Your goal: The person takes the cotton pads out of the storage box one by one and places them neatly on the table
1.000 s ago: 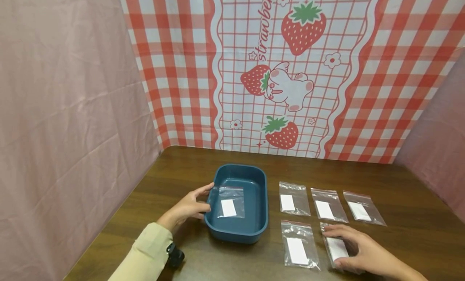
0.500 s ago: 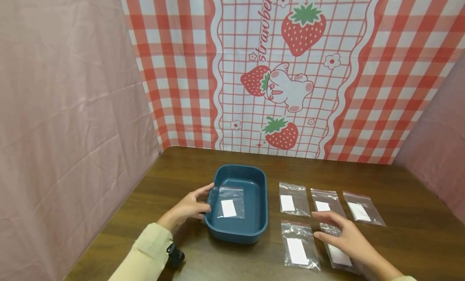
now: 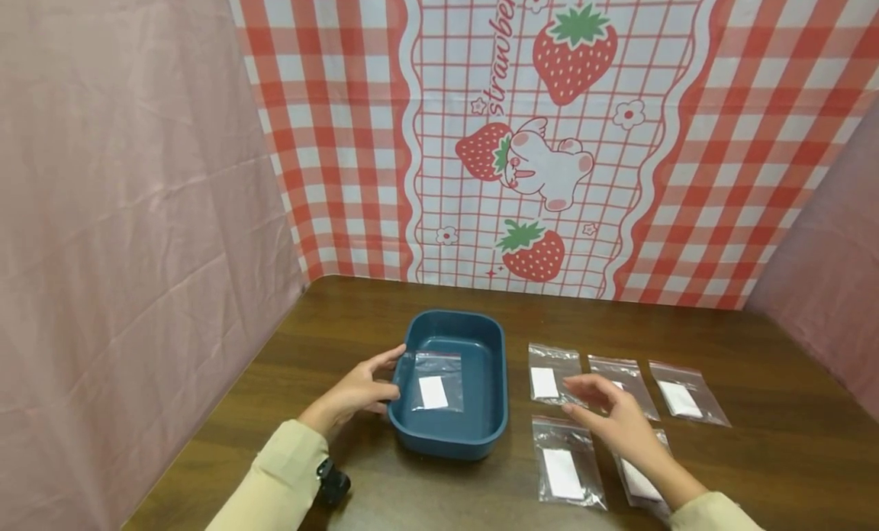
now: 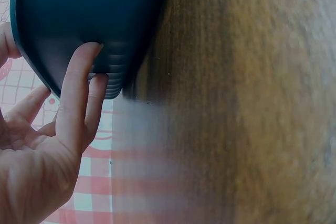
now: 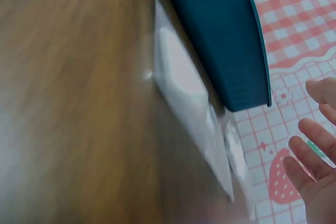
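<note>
My left hand [image 3: 352, 396] rests against the left side of a dark blue plastic bin [image 3: 446, 445]; in the left wrist view its extended fingers [image 4: 73, 95] touch the outer wall. Inside the bin lies a small clear zip bag [image 3: 434, 390] holding a white piece. My right hand [image 3: 621, 424] hovers over the bags at the right with thumb and fingers apart, holding nothing. Its fingertips overlap the back-left zip bag [image 3: 544, 383]. Partly behind it are the back-middle bag [image 3: 633, 373] and the front-right bag [image 3: 644, 487]. A front-left bag [image 3: 561, 474] lies nearer me.
Another zip bag [image 3: 680, 400] lies at the back right. All these bags stand out on the brown wooden table [image 3: 371, 302], right of the bin. A strawberry-patterned cloth [image 3: 522, 172] hangs behind the table, with pink drapes [image 3: 151, 210] at the sides.
My right hand has let go of the front-right bag and moved left and farther back, over the back row. The left hand and the bin have stayed in place.
</note>
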The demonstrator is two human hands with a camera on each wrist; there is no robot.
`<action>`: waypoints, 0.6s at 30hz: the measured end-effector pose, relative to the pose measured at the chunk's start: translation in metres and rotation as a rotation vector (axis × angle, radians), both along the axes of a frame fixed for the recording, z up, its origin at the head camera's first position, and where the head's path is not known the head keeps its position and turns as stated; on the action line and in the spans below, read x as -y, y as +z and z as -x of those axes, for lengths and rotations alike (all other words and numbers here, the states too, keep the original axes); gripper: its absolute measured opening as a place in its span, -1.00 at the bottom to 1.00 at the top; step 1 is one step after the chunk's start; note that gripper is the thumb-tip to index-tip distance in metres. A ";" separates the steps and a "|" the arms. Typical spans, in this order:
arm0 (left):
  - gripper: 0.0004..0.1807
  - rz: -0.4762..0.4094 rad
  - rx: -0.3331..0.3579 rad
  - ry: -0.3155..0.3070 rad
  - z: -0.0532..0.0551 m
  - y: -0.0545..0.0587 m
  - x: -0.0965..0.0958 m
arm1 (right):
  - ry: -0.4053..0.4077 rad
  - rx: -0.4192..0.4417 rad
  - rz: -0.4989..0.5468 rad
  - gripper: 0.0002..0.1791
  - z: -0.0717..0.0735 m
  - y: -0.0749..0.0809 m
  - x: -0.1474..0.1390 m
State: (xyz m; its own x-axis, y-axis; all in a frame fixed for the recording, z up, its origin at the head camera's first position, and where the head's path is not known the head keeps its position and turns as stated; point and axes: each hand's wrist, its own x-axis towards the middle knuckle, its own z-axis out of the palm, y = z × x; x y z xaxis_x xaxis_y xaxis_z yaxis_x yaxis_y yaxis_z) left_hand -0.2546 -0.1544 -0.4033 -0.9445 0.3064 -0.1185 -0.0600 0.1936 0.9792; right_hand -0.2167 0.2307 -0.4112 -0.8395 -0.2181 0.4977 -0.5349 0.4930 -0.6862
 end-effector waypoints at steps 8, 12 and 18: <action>-0.14 0.011 -0.004 0.001 -0.001 0.002 -0.001 | 0.015 0.064 0.167 -0.67 0.012 0.004 0.021; -0.15 0.018 -0.010 0.005 0.000 0.002 -0.001 | 0.034 0.113 0.254 -0.68 0.018 0.004 0.032; -0.15 0.014 -0.005 0.001 0.000 0.002 0.000 | 0.062 0.121 0.329 -0.69 0.030 0.009 0.048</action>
State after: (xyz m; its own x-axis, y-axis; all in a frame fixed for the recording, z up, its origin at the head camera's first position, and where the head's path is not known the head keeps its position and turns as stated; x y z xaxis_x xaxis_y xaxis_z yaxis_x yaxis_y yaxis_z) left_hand -0.2541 -0.1543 -0.4012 -0.9454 0.3036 -0.1186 -0.0559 0.2076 0.9766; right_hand -0.2466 0.1823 -0.4026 -0.8869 -0.1149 0.4475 -0.4619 0.2048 -0.8629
